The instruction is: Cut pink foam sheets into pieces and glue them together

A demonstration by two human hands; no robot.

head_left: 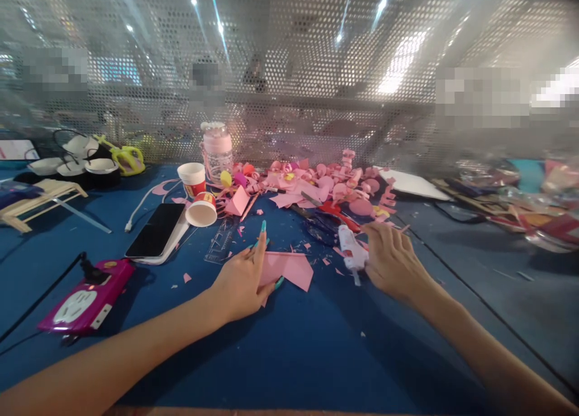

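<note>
Pink paper (296, 270), cut with angled edges and folded, lies low over the blue table under my left hand (242, 277). That hand pinches its left end, thumb beneath, with the index finger pointing up. At the right, my right hand (393, 262) curls its fingers around the side of a small white hot glue gun (351, 247); the handle is hidden by the hand. A clear glue stick (356, 278) pokes from the gun's near end. Just behind are scissors (321, 229) with dark handles and a red-handled tool (339, 214).
A heap of pink paper pieces (325, 184) spreads along the back by a perforated metal screen (298, 60). Leftward are paper cups (201, 211), a clear ruler (220, 240), a phone (156, 230) and a magenta power strip (88, 298) with a cord. Paper scraps dot the blue table (289, 356).
</note>
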